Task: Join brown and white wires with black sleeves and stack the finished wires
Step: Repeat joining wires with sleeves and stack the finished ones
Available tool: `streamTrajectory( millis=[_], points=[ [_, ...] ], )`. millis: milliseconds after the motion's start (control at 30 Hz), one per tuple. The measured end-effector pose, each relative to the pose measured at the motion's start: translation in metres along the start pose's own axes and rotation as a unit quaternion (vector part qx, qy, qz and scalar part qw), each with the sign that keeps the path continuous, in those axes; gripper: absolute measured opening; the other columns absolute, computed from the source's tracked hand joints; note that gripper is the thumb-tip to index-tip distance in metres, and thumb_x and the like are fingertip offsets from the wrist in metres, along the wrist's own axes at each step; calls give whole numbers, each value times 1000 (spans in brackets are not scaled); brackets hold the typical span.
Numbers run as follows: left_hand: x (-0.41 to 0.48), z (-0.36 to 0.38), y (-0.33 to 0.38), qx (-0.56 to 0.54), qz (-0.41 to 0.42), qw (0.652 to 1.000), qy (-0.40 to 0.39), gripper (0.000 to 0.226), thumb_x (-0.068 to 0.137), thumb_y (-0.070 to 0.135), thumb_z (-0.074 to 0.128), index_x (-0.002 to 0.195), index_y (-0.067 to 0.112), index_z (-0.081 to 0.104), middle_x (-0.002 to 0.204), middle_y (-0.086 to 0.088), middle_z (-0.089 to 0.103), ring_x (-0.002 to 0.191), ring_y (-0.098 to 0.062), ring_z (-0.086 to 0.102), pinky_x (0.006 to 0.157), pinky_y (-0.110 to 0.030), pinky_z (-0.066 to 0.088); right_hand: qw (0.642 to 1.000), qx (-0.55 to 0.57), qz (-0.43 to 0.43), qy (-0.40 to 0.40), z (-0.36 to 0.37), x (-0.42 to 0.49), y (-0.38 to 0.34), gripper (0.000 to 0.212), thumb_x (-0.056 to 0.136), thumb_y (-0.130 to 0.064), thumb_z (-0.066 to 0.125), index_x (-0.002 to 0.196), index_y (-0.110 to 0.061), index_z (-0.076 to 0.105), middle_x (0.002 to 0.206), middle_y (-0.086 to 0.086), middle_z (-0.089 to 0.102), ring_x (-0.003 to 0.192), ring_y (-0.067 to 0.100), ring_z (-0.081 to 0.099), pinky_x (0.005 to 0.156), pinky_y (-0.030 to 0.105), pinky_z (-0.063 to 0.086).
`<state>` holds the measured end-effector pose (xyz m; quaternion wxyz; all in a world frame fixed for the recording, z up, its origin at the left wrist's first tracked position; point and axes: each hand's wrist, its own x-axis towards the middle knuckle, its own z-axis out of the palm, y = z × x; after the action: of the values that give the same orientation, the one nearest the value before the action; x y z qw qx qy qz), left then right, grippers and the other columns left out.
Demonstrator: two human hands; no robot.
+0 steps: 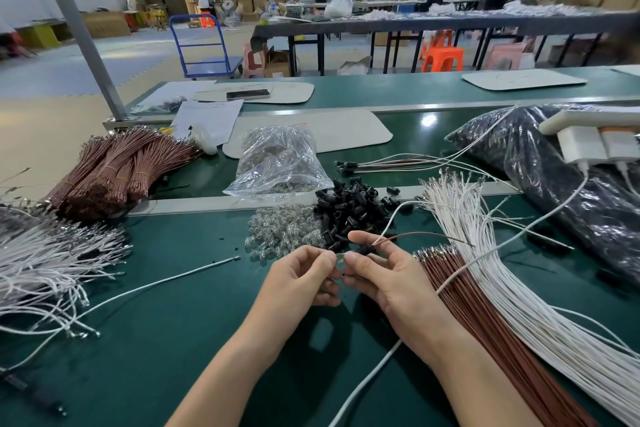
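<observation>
Hands (304, 279) (388, 276) on black sleeve (365, 250) with wires (390, 222)

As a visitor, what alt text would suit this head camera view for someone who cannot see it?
The right hand pinches a small black plastic sleeve trailing a thin brown wire and a thin white wire, while the left hand pinches something small beside it, over a green worktable. Heaped black sleeves and clear bulbs lie beyond.

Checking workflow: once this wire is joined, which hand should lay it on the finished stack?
Probably right. The right hand grips the black sleeve with its wires trailing rightward, and the finished wires lie ahead on its side; the left hand only pinches a small clear piece.
</observation>
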<state>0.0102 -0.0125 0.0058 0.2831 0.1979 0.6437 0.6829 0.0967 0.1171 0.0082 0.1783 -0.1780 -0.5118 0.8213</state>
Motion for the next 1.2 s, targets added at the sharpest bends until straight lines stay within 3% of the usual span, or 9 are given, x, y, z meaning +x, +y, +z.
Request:
streamTrajectory(
  millis=[667, 900, 1200],
  points=[
    [-1, 1, -2, 33, 14, 999, -10, 17, 102, 17, 58, 95, 4, 66, 80, -3, 70, 70, -14, 64, 68, -29, 60, 1000, 19, 5, -1, 0, 1, 2, 55, 69, -11, 75, 123, -15, 62, 86, 15, 72, 84, 22, 72, 78, 27, 61],
    [-1, 2, -4, 49, 42, 998, -1, 14, 101, 15, 59, 93, 4, 65, 75, 0, 68, 67, -15, 63, 65, -29, 59, 1000, -8, -5, 3, -1, 2, 5, 51, 70, -15, 77, 120, -16, 65, 81, 10, 72, 82, 18, 71, 75, 24, 59],
    [-1, 0, -7, 65, 62, 996, 4, 15, 102, 16, 59, 95, 6, 68, 76, 3, 71, 67, -12, 64, 64, -27, 58, 999, -28, -4, -16, -3, 2, 5, 33, 89, -4, 69, 120, -16, 65, 87, 12, 72, 82, 16, 70, 69, 23, 58]
  ],
)
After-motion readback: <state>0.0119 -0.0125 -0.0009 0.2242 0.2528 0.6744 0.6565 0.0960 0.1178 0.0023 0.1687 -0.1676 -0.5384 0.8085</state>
